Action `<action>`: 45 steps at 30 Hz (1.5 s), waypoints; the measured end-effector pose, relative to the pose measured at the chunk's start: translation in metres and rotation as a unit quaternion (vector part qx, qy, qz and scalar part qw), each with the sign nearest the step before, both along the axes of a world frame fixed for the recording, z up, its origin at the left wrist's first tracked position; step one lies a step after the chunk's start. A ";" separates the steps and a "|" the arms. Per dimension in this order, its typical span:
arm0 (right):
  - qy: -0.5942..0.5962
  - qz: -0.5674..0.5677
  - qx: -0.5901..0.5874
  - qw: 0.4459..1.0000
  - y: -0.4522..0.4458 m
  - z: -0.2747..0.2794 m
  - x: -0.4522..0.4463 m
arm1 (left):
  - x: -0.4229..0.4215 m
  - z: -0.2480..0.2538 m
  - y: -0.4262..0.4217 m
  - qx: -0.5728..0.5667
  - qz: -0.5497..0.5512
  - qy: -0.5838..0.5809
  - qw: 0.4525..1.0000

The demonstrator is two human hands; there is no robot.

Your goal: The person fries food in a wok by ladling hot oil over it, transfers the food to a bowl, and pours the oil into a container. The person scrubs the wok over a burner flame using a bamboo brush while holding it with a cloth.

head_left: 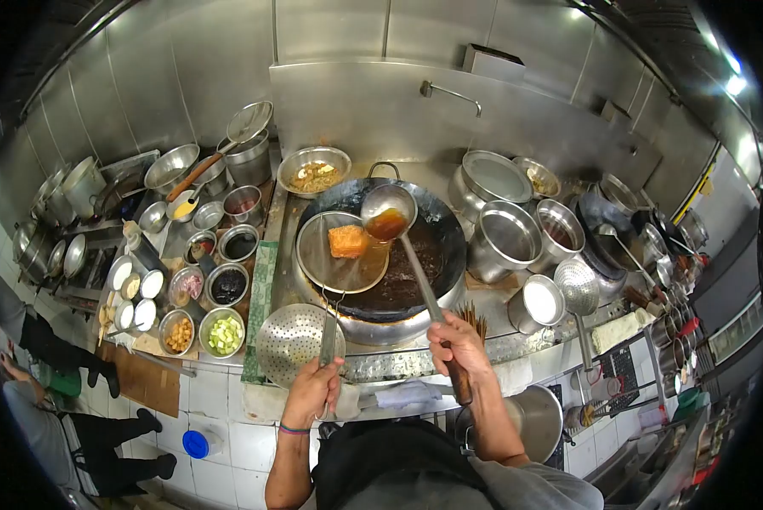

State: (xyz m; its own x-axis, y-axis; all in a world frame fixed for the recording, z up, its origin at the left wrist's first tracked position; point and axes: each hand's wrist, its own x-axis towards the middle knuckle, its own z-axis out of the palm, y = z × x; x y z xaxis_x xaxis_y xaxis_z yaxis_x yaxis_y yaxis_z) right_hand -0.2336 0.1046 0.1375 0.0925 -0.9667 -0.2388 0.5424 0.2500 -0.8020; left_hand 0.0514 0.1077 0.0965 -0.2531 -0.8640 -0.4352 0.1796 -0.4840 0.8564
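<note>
My left hand (315,389) is closed round the handle of a fine strainer (323,276), which sits over the left side of a dark wok (441,212). An orange-brown fried block (347,241) lies in the strainer. My right hand (459,342) grips the wooden end of a long ladle (421,274). The ladle's bowl, holding amber liquid (387,224), is tilted just beside the block, above the wok. Dark, bubbling liquid (415,270) shows in the wok. Below the strainer, a perforated skimmer (288,340) rests near my left hand.
Bowls of chopped green pieces (222,337) and other ingredients stand left. Metal pots (509,238), a cup of white contents (542,302) and another skimmer (577,285) are right. A tap (453,95) juts above the wok. Two people (101,442) are at far left.
</note>
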 end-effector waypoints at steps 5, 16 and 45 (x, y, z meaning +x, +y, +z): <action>0.112 0.027 -0.024 0.993 -0.003 0.005 0.016 | 0.001 0.000 0.002 -0.014 -0.004 -0.010 1.000; 0.417 -0.107 -0.037 0.902 -0.003 -0.061 0.001 | -0.009 -0.011 0.011 -0.051 -0.005 -0.039 0.998; -0.089 0.029 -0.041 0.995 -0.032 0.005 0.027 | -0.004 -0.007 0.005 -0.032 -0.004 -0.005 0.999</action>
State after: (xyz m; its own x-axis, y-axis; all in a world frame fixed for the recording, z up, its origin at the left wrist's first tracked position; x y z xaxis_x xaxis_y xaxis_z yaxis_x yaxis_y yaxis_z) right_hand -0.2065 0.0724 0.1424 0.1816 -0.9742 -0.1337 0.6647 0.2218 -0.7135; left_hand 0.0473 0.1132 0.0896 -0.2553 -0.8880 -0.3824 0.1669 -0.4300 0.8873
